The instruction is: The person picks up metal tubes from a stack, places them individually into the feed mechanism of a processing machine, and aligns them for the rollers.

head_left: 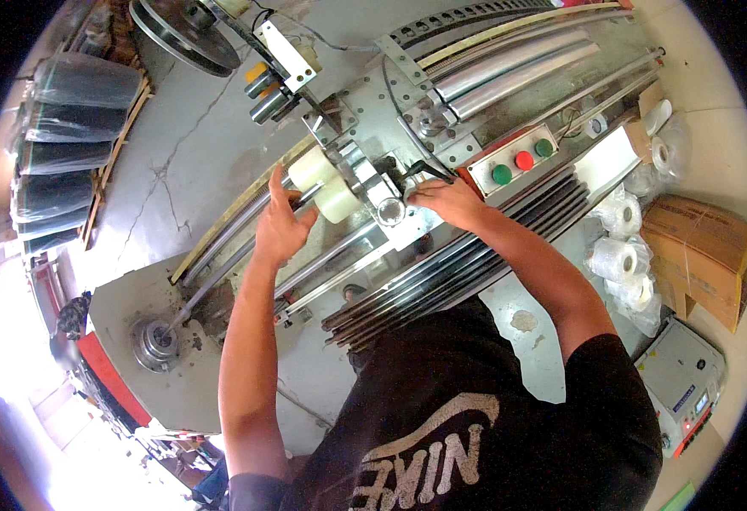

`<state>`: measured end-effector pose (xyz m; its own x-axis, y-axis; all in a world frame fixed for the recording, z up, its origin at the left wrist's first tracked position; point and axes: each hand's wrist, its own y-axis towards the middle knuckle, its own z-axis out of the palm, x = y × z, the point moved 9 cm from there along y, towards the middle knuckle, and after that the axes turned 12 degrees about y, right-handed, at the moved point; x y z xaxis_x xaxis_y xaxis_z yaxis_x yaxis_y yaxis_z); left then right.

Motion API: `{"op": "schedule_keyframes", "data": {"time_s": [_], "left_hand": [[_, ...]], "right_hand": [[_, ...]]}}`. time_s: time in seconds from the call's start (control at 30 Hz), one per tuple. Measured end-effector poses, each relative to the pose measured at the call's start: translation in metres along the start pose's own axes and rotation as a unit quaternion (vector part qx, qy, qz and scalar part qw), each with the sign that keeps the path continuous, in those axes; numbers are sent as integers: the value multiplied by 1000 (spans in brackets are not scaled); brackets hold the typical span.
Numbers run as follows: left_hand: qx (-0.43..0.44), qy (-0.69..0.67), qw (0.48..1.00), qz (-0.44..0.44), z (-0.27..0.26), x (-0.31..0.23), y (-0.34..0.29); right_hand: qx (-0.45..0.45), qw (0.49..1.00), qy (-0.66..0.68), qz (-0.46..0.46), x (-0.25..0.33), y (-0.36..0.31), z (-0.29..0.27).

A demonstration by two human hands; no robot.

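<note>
Beside left hand (283, 226), fingers apart: pale cream roller (332, 192), smooth, stubby; right hand (452, 201), grip cannot be told.

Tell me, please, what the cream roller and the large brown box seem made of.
Roller: probably plastic, smooth and satin, judging by its even cream colour and soft sheen. Box: likely cardboard, matte, with flat brown panels and folded edges.

A long metal machine (365, 106), push-button panel (513, 167) and wrapped rolls (616, 260) suggest a workshop
</note>
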<state>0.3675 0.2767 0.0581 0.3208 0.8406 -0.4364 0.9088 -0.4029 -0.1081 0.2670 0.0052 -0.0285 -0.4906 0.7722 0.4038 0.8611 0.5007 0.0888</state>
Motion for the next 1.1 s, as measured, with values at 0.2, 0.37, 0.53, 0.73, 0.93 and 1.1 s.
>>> {"op": "schedule_keyframes", "data": {"time_s": [0.2, 0.37, 0.53, 0.73, 0.93, 1.1], "left_hand": [[124, -124, 984, -46, 10, 25, 21], [175, -218, 959, -46, 30, 23, 31], [173, -225, 959, -17, 26, 20, 30], [124, -202, 971, -7, 24, 12, 30], [138, -214, 967, -28, 26, 33, 28], [184, -259, 948, 32, 18, 28, 30]], "right_hand": [[-116, 969, 176, 129, 4, -9, -17], [-204, 874, 364, 248, 26, -48, -36], [-229, 795, 502, 252, 43, -85, 4], [-200, 757, 556, 278, 80, -92, -6], [-161, 790, 513, 293, 88, -88, 12], [-228, 772, 535, 257, 84, -92, 15]]}}
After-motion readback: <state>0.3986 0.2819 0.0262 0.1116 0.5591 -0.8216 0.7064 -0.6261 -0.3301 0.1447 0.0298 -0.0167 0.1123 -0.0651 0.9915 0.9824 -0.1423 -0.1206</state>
